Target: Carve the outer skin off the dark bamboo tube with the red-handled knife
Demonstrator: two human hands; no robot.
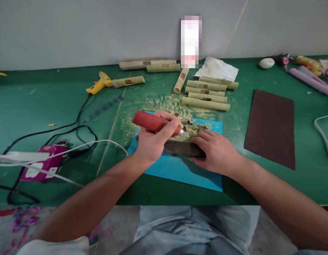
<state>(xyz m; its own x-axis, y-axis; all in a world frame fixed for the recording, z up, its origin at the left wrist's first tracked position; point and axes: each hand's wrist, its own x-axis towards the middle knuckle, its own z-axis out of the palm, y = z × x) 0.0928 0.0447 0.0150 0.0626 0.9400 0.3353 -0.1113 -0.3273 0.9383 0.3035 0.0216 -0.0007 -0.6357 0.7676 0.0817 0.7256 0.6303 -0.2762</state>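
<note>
Left hand (153,143): one, clamped around one red-handled tool (153,122), metal end pointing right.
Right hand (215,150): one, fingers closed on the right end of one dark bar (176,149).
Dark bar: lying crosswise above one blue mat (177,173), just below the tool's metal end; cannot tell whether touching it.
Shavings (164,102): too many to count, scattered beyond the hands, across mat and green table (60,99).
Bamboo tubes (206,103): at least nine; three toward the left, one below a blurred upright rectangle (191,39), five on the right, one of these partly under one white tissue (217,69).
Left side: one yellow tool (100,85) on a black cord, one purple box (53,149) among cables.
Right side: one brown sheet (271,129), flat; farther back, one white egg-shaped object (266,63).
</note>
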